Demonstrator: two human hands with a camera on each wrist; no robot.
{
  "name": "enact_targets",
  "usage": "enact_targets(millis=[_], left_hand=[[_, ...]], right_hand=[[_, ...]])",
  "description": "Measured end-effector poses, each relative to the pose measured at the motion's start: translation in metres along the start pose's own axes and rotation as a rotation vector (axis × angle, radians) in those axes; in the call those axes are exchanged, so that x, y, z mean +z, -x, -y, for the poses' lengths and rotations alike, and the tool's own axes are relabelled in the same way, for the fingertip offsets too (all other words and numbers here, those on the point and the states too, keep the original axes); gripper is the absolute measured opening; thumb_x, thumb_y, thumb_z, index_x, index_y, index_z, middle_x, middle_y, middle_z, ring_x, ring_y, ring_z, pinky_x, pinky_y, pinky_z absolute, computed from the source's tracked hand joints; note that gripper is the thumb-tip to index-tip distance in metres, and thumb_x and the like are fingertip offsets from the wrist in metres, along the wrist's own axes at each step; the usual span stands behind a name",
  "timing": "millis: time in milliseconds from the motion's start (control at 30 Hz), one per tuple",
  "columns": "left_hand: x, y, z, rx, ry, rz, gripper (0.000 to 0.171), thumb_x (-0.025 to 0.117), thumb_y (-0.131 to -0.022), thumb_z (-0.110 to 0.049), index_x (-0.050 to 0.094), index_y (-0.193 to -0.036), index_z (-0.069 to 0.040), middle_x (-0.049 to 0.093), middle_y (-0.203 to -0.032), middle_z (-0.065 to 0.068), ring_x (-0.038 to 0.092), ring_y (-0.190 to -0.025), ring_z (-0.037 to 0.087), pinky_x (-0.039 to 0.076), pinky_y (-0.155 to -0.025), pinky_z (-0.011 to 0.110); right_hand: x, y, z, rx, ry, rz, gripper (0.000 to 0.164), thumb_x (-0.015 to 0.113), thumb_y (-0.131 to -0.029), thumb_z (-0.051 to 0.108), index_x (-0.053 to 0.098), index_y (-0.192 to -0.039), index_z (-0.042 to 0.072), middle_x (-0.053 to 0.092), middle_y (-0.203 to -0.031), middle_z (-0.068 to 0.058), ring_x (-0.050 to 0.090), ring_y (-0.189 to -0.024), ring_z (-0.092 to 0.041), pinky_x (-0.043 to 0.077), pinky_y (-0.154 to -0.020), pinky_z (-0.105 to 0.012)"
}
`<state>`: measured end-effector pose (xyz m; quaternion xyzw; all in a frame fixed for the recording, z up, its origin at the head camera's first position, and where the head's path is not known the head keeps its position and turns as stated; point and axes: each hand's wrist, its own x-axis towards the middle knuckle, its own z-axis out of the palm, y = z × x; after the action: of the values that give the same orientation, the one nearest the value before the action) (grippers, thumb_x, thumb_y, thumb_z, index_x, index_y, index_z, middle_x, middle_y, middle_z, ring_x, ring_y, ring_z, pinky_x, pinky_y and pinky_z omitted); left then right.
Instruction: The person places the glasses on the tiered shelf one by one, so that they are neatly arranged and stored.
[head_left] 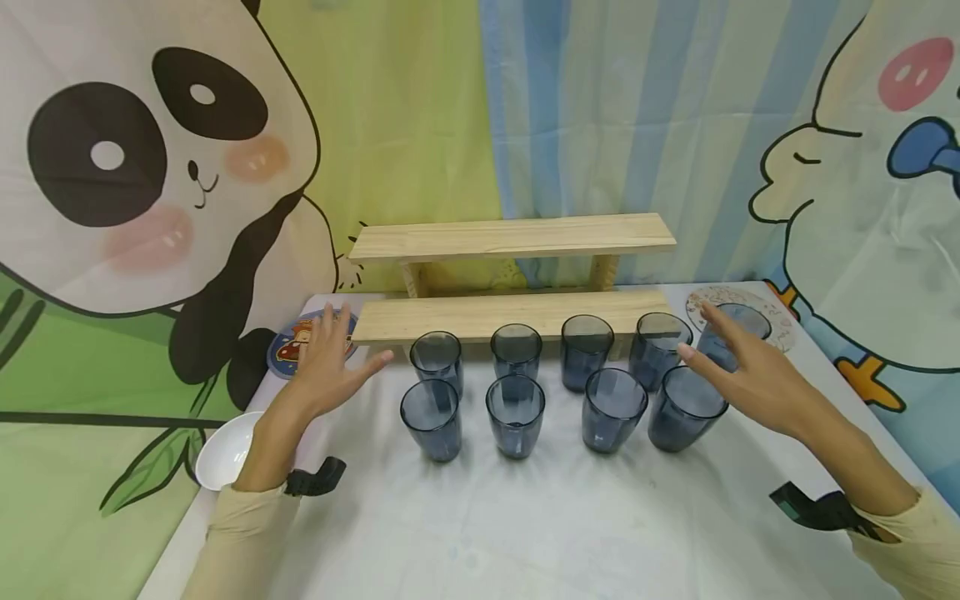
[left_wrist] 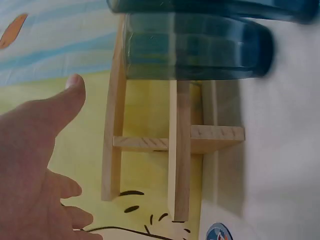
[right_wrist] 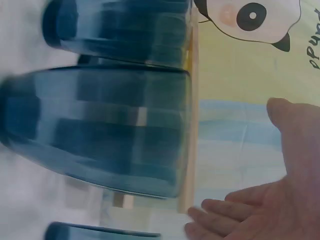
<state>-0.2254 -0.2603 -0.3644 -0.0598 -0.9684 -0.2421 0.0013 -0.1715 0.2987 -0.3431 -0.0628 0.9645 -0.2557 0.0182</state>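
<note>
My left hand (head_left: pixel 322 379) is held out with spread fingers and thumb, left of the glasses, and grips nothing. Its nearest glass is a blue-grey tumbler (head_left: pixel 435 425) at the left end of the front row. On the other side my right hand (head_left: pixel 757 383), also empty with fingers extended, hovers by the right-hand glasses. Beside its thumb stands the rightmost front tumbler (head_left: pixel 684 412); another tumbler (head_left: pixel 738 329) is partly hidden behind the fingers. Several similar clear tumblers stand upright in two rows between the hands, including a middle one (head_left: pixel 515 421) in front.
Behind the glasses is a two-tier wooden shelf (head_left: pixel 517 237). A white bowl (head_left: pixel 225 450) sits at the table's left edge. One round blue mat (head_left: pixel 288 354) lies near the left hand, a patterned round mat (head_left: pixel 783 329) at the back right. Printed curtains (head_left: pixel 405 108) hang behind the table.
</note>
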Motion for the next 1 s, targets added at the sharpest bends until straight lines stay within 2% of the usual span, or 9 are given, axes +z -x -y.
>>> enact_targets(millis=[100, 200, 333, 533, 700, 800, 900, 933, 1000], left_hand=[[0.0, -0.014, 0.003, 0.006, 0.076, -0.036, 0.115, 0.061, -0.099, -0.065, -0.009, -0.168, -0.006, -0.013, -0.174, 0.027, -0.01, -0.159, 0.053, 0.003, -0.12, 0.081], [0.002, -0.027, 0.007, 0.009, 0.167, -0.06, 0.114, 0.063, -0.099, -0.062, -0.011, -0.168, -0.008, -0.012, -0.175, 0.023, -0.007, -0.161, 0.049, 0.008, -0.122, 0.078], [0.008, -0.041, 0.016, 0.004, 0.255, -0.075, 0.115, 0.067, -0.099, -0.057, -0.011, -0.168, -0.008, -0.009, -0.176, 0.021, -0.003, -0.162, 0.047, 0.009, -0.125, 0.074], [0.027, -0.06, 0.036, -0.062, 0.275, -0.036, 0.12, 0.069, -0.098, -0.057, -0.012, -0.167, -0.004, -0.006, -0.174, 0.028, -0.002, -0.16, 0.05, 0.01, -0.127, 0.07], [0.042, -0.068, 0.05, -0.106, 0.27, -0.041, 0.119, 0.069, -0.099, -0.056, -0.01, -0.166, 0.001, -0.002, -0.172, 0.033, 0.003, -0.159, 0.052, 0.012, -0.127, 0.067], [0.048, -0.071, 0.055, -0.114, 0.268, -0.049, 0.117, 0.069, -0.099, -0.055, -0.007, -0.166, 0.004, 0.002, -0.171, 0.035, 0.007, -0.158, 0.053, 0.013, -0.128, 0.066], [0.052, -0.074, 0.057, -0.101, 0.281, -0.067, 0.111, 0.069, -0.1, -0.053, 0.003, -0.166, 0.006, 0.013, -0.17, 0.036, 0.016, -0.157, 0.053, 0.017, -0.128, 0.064], [0.054, -0.075, 0.058, -0.095, 0.286, -0.074, 0.108, 0.07, -0.1, -0.053, 0.007, -0.166, 0.006, 0.017, -0.169, 0.035, 0.019, -0.157, 0.053, 0.019, -0.127, 0.064], [0.056, -0.076, 0.06, -0.087, 0.292, -0.085, 0.104, 0.07, -0.1, -0.052, 0.013, -0.166, 0.004, 0.023, -0.168, 0.034, 0.024, -0.156, 0.052, 0.021, -0.127, 0.064]], right_hand=[[0.007, 0.008, -0.005, 0.011, -0.053, -0.072, 0.092, 0.055, -0.107, 0.055, 0.004, -0.171, 0.013, 0.026, -0.168, -0.033, 0.034, -0.143, -0.065, 0.034, -0.104, -0.083], [0.016, 0.015, -0.011, 0.022, -0.113, -0.138, 0.091, 0.058, -0.106, 0.052, 0.01, -0.171, 0.01, 0.027, -0.168, -0.031, 0.033, -0.144, -0.064, 0.035, -0.105, -0.081], [0.028, 0.023, -0.019, 0.046, -0.189, -0.188, 0.09, 0.061, -0.106, 0.049, 0.012, -0.17, 0.01, 0.026, -0.169, -0.031, 0.029, -0.147, -0.063, 0.035, -0.106, -0.08], [0.044, 0.031, -0.03, 0.055, -0.272, -0.208, 0.094, 0.067, -0.104, 0.046, 0.01, -0.171, 0.012, 0.023, -0.17, -0.03, 0.026, -0.151, -0.061, 0.032, -0.112, -0.075], [0.055, 0.035, -0.034, 0.054, -0.302, -0.193, 0.103, 0.076, -0.098, 0.044, 0.01, -0.171, 0.013, 0.025, -0.171, -0.028, 0.027, -0.152, -0.057, 0.032, -0.116, -0.065], [0.06, 0.037, -0.037, 0.042, -0.318, -0.195, 0.106, 0.081, -0.095, 0.041, 0.012, -0.171, 0.012, 0.027, -0.17, -0.028, 0.027, -0.153, -0.055, 0.033, -0.124, -0.03], [0.063, 0.04, -0.04, 0.0, -0.345, -0.209, 0.105, 0.083, -0.094, 0.032, 0.015, -0.17, 0.009, 0.029, -0.169, -0.027, 0.025, -0.155, -0.051, 0.025, -0.11, 0.002], [0.064, 0.041, -0.041, -0.012, -0.351, -0.214, 0.104, 0.083, -0.094, 0.03, 0.015, -0.17, 0.009, 0.029, -0.169, -0.027, 0.024, -0.155, -0.05, 0.021, -0.103, 0.008], [0.067, 0.042, -0.042, -0.022, -0.367, -0.216, 0.104, 0.084, -0.093, 0.027, 0.017, -0.17, 0.008, 0.03, -0.169, -0.026, 0.023, -0.156, -0.049, 0.02, -0.104, 0.008]])
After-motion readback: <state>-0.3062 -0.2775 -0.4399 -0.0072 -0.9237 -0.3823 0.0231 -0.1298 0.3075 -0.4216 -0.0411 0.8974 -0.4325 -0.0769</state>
